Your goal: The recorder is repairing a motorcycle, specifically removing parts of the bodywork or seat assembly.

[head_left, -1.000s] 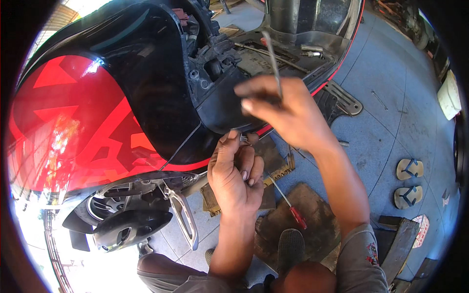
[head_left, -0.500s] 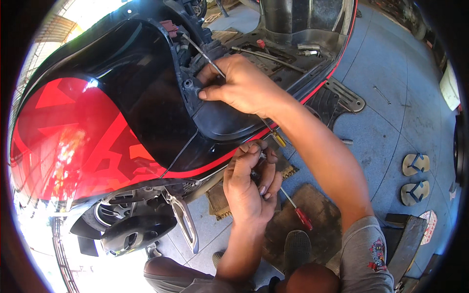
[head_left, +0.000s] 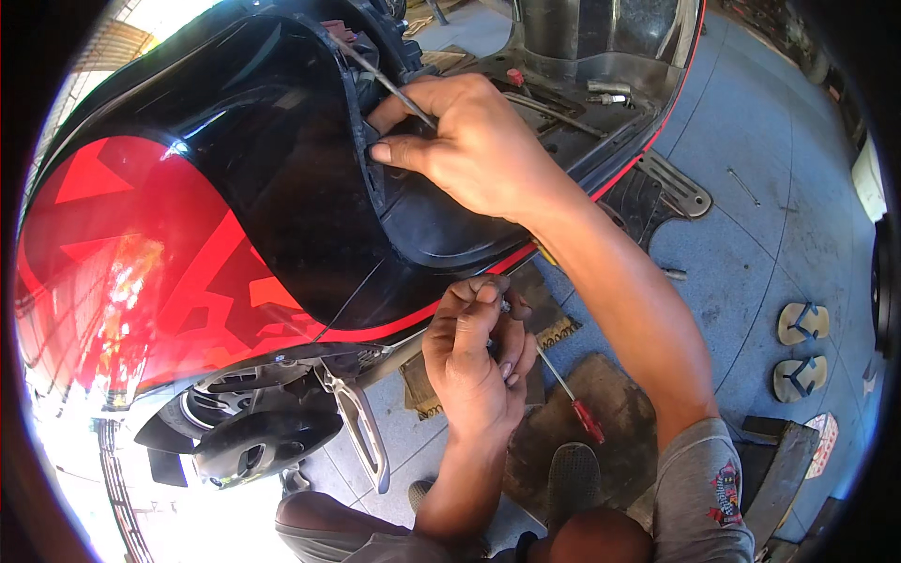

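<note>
My right hand (head_left: 460,141) is closed at the edge of a scooter's glossy black side panel (head_left: 282,141). Its thumb lies on the panel edge, with the index finger reaching behind it. A long screwdriver (head_left: 380,80) runs between the fingers of this hand; its thin shaft points up and left, and a bit of yellow handle shows below the wrist. Lower down, beside the red trim strip, my left hand (head_left: 474,347) is closed, palm up. Small shiny and dark bits show between its fingers, too hidden to name.
On the scooter's footboard lie a metal rod (head_left: 558,114), a spark plug (head_left: 607,98) and a socket (head_left: 608,87). A red-handled screwdriver (head_left: 588,420) rests on brown cardboard (head_left: 619,469) near my foot. Flip-flops (head_left: 801,379) sit on the blue floor, right.
My right hand has shifted slightly up and left along the panel edge. The tab with a round hole beside the thumb is hidden now. My left hand stays nearly where it was.
</note>
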